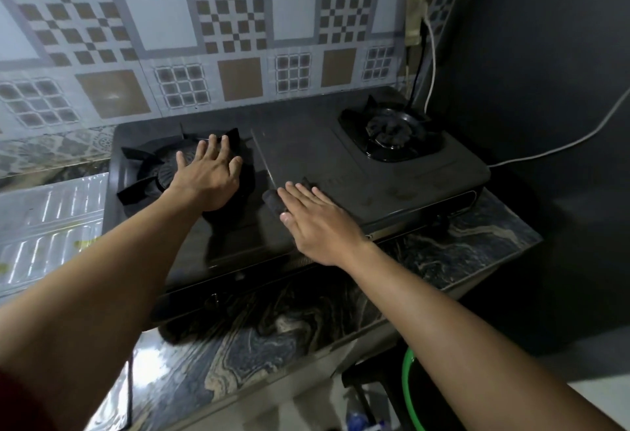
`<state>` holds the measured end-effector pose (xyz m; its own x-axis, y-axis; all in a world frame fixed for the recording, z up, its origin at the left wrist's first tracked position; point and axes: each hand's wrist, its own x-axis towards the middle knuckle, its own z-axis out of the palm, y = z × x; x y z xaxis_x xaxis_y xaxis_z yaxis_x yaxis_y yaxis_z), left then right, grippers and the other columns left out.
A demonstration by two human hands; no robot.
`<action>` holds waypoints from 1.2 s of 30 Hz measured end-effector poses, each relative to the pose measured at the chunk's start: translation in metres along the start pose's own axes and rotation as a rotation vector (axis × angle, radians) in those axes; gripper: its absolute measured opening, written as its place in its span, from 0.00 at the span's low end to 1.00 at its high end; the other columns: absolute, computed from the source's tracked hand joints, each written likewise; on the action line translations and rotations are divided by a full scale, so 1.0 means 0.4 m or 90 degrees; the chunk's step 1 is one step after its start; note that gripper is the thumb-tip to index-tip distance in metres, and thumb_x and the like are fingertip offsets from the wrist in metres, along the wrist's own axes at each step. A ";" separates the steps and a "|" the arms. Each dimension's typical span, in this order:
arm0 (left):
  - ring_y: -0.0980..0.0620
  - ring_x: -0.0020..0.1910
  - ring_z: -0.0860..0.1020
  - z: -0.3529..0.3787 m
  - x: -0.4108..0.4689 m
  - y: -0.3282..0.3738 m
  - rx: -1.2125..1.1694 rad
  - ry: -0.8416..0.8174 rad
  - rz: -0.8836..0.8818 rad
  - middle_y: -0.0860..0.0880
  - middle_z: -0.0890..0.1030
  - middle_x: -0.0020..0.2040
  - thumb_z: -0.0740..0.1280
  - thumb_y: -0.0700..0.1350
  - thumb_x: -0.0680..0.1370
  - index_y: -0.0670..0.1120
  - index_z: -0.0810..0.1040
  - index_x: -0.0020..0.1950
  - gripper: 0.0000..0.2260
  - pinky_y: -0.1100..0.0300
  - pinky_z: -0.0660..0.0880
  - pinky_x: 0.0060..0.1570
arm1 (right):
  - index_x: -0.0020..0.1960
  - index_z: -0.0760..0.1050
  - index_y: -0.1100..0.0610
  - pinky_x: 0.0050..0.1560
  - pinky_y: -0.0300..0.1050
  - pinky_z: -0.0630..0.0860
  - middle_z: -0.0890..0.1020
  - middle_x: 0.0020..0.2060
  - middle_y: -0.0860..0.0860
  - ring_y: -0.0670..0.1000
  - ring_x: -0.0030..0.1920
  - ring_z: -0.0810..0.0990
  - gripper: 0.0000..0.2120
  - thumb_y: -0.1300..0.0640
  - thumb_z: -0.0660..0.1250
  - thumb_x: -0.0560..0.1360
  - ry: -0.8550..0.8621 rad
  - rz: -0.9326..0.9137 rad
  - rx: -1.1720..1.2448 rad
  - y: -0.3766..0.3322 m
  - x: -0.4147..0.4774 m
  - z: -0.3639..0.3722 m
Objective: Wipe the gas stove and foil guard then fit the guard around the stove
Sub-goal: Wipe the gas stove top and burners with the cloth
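A dark two-burner gas stove [402,174] stands on a marbled counter against the patterned wall. My left hand [208,171] lies flat with spread fingers on the left burner's pan support [139,161]. My right hand [317,222] presses a dark folded cloth [272,200] flat against the stove top between the burners, its fingers straight. The right burner [388,134] is uncovered. A silvery ribbed foil guard [51,222] lies flat on the counter to the left of the stove.
The marbled counter [460,243] ends at a front edge close to me. A white cable [559,147] and a black cable [417,69] hang by the dark right wall. A green-rimmed container [407,386] sits on the floor below.
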<state>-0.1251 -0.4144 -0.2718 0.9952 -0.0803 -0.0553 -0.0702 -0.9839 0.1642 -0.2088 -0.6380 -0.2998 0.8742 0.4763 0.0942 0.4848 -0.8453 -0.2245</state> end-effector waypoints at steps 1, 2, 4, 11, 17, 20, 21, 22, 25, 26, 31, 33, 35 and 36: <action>0.44 0.80 0.44 -0.001 -0.001 0.004 0.000 0.004 0.005 0.44 0.45 0.82 0.44 0.56 0.83 0.45 0.44 0.81 0.29 0.34 0.43 0.73 | 0.80 0.52 0.57 0.78 0.47 0.46 0.55 0.79 0.53 0.49 0.79 0.51 0.26 0.48 0.46 0.84 -0.002 0.011 0.003 0.021 0.000 -0.007; 0.44 0.80 0.44 -0.002 -0.002 0.008 0.000 0.008 0.011 0.43 0.45 0.82 0.44 0.56 0.83 0.45 0.45 0.81 0.29 0.34 0.43 0.73 | 0.80 0.51 0.57 0.78 0.46 0.45 0.54 0.79 0.53 0.48 0.79 0.50 0.26 0.48 0.46 0.84 -0.001 0.021 0.005 0.041 0.000 -0.015; 0.44 0.80 0.44 0.000 -0.006 0.018 0.000 0.016 0.019 0.44 0.45 0.82 0.44 0.58 0.83 0.46 0.45 0.81 0.29 0.35 0.42 0.74 | 0.80 0.50 0.57 0.78 0.46 0.45 0.54 0.79 0.52 0.48 0.79 0.49 0.27 0.48 0.45 0.84 -0.004 0.037 0.006 0.079 0.000 -0.028; 0.39 0.80 0.42 0.013 -0.011 0.088 0.021 0.027 -0.009 0.43 0.45 0.82 0.44 0.62 0.82 0.50 0.46 0.81 0.31 0.36 0.42 0.74 | 0.80 0.49 0.57 0.78 0.46 0.44 0.52 0.80 0.52 0.48 0.79 0.48 0.27 0.48 0.44 0.84 -0.014 0.054 0.002 0.190 -0.014 -0.057; 0.36 0.79 0.40 0.032 -0.003 0.196 0.116 0.050 0.000 0.42 0.47 0.81 0.41 0.64 0.81 0.50 0.48 0.81 0.32 0.34 0.39 0.73 | 0.80 0.49 0.57 0.78 0.46 0.44 0.52 0.80 0.53 0.49 0.79 0.49 0.26 0.48 0.44 0.84 -0.018 0.107 0.017 0.315 -0.037 -0.094; 0.38 0.79 0.43 0.042 0.015 0.274 0.100 0.043 0.063 0.42 0.48 0.81 0.45 0.64 0.81 0.49 0.49 0.81 0.32 0.35 0.42 0.75 | 0.80 0.50 0.57 0.78 0.46 0.45 0.54 0.79 0.53 0.49 0.79 0.50 0.26 0.49 0.45 0.84 -0.017 0.121 0.021 0.369 -0.053 -0.112; 0.38 0.80 0.45 0.043 0.020 0.302 0.086 0.034 0.082 0.42 0.49 0.81 0.46 0.64 0.81 0.50 0.50 0.81 0.31 0.36 0.44 0.75 | 0.79 0.51 0.57 0.78 0.46 0.46 0.55 0.79 0.53 0.49 0.79 0.51 0.26 0.49 0.46 0.84 -0.013 0.120 0.023 0.385 -0.060 -0.117; 0.39 0.80 0.47 0.044 0.026 0.328 0.072 0.028 0.097 0.42 0.50 0.81 0.48 0.63 0.81 0.50 0.51 0.81 0.31 0.37 0.46 0.75 | 0.79 0.52 0.57 0.77 0.46 0.46 0.56 0.79 0.53 0.49 0.79 0.51 0.26 0.49 0.46 0.84 -0.009 0.118 0.024 0.400 -0.067 -0.120; 0.39 0.77 0.58 0.047 0.045 0.392 0.051 0.035 0.145 0.42 0.62 0.78 0.53 0.62 0.81 0.51 0.59 0.79 0.29 0.37 0.57 0.73 | 0.79 0.55 0.57 0.77 0.46 0.48 0.58 0.78 0.53 0.50 0.78 0.53 0.25 0.49 0.47 0.84 0.008 0.116 0.021 0.444 -0.091 -0.129; 0.39 0.75 0.63 0.047 0.051 0.408 0.049 0.039 0.156 0.42 0.67 0.75 0.53 0.62 0.80 0.51 0.62 0.77 0.28 0.38 0.63 0.71 | 0.79 0.55 0.58 0.77 0.46 0.48 0.59 0.78 0.53 0.50 0.78 0.54 0.25 0.49 0.47 0.84 0.013 0.120 0.019 0.460 -0.100 -0.134; 0.40 0.67 0.72 0.051 0.062 0.458 0.046 0.012 0.138 0.44 0.74 0.69 0.55 0.63 0.79 0.50 0.66 0.75 0.28 0.44 0.72 0.64 | 0.78 0.57 0.58 0.77 0.46 0.49 0.60 0.78 0.54 0.50 0.78 0.55 0.25 0.51 0.48 0.84 0.027 0.160 0.010 0.560 -0.142 -0.163; 0.40 0.68 0.72 0.052 0.062 0.467 0.041 0.004 0.129 0.45 0.72 0.71 0.56 0.64 0.79 0.50 0.67 0.75 0.29 0.44 0.71 0.65 | 0.78 0.57 0.58 0.77 0.46 0.49 0.60 0.78 0.54 0.50 0.78 0.55 0.25 0.51 0.48 0.84 0.027 0.186 0.009 0.601 -0.155 -0.176; 0.40 0.68 0.72 0.051 0.062 0.471 0.030 -0.004 0.122 0.46 0.72 0.72 0.57 0.63 0.79 0.50 0.68 0.74 0.28 0.44 0.73 0.63 | 0.78 0.56 0.59 0.77 0.47 0.49 0.60 0.78 0.54 0.51 0.78 0.55 0.25 0.51 0.48 0.84 0.033 0.212 0.007 0.635 -0.168 -0.189; 0.40 0.68 0.72 0.050 0.061 0.473 0.028 -0.004 0.120 0.46 0.72 0.72 0.57 0.63 0.79 0.50 0.69 0.74 0.27 0.44 0.73 0.63 | 0.78 0.56 0.58 0.76 0.48 0.49 0.60 0.78 0.55 0.52 0.78 0.55 0.24 0.52 0.49 0.84 0.042 0.224 0.011 0.646 -0.175 -0.194</action>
<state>-0.1155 -0.6059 -0.2618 0.9638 -0.2646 -0.0334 -0.2584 -0.9574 0.1290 -0.1425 -0.9086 -0.2892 0.9878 0.1392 0.0698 0.1530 -0.9505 -0.2703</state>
